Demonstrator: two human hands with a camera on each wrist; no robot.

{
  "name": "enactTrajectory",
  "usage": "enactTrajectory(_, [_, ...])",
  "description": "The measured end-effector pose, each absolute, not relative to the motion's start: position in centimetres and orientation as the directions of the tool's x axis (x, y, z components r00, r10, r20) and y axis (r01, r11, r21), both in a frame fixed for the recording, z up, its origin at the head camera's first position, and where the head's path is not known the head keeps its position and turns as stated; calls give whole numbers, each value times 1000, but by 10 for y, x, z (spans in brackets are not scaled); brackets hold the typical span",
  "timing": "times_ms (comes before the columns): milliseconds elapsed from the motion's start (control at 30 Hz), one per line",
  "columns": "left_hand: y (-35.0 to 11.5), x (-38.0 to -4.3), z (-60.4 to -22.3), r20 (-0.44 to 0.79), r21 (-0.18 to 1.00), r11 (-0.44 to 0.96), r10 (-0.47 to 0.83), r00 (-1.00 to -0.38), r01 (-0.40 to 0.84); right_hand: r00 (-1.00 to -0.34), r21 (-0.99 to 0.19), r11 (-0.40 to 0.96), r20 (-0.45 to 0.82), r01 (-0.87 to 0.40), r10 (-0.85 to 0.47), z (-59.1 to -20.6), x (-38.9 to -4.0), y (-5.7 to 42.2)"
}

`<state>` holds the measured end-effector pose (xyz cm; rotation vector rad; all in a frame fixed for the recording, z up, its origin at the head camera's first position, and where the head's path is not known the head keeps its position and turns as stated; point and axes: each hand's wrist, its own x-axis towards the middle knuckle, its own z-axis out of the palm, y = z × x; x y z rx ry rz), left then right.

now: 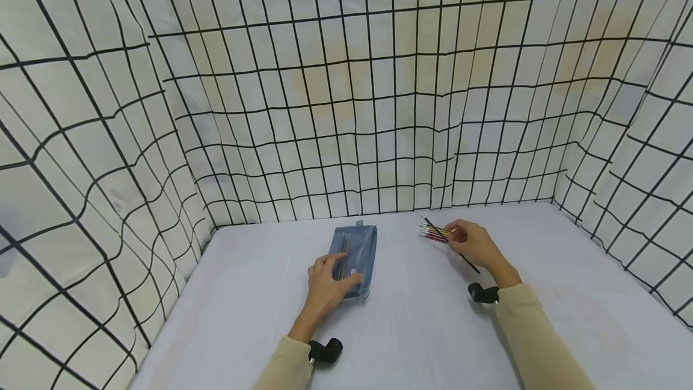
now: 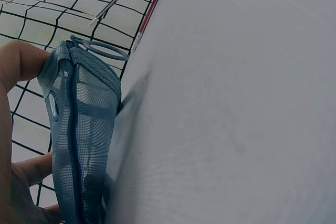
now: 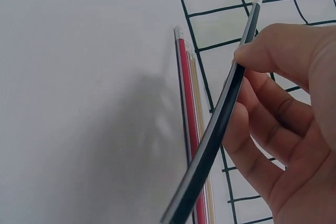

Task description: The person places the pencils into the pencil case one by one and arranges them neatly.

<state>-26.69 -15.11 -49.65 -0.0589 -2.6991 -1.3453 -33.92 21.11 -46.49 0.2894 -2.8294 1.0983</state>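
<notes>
Beige-sleeved, the left hand holds the blue mesh pouch on the bench, its bent fingers against the pouch's face. Right of the pouch lie several pencils; farther right of it, the right hand pinches in its fingers a black pencil slanting over those.

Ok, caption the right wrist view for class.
Fingers pinch a slim black pencil over red and yellow pencils on a white surface.
</notes>
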Motion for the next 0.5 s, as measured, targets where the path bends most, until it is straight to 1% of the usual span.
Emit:
enactTrajectory(233, [-151, -267, -497, 127, 795, 599, -17, -992, 91, -979, -703, 682, 146, -202, -140, -464, -339, 211])
enactTrajectory(500, [-151, -267, -496, 131, 792, 603, -13, -991, 97, -978, -756, 621, 129, -206, -167, -462, -340, 209])
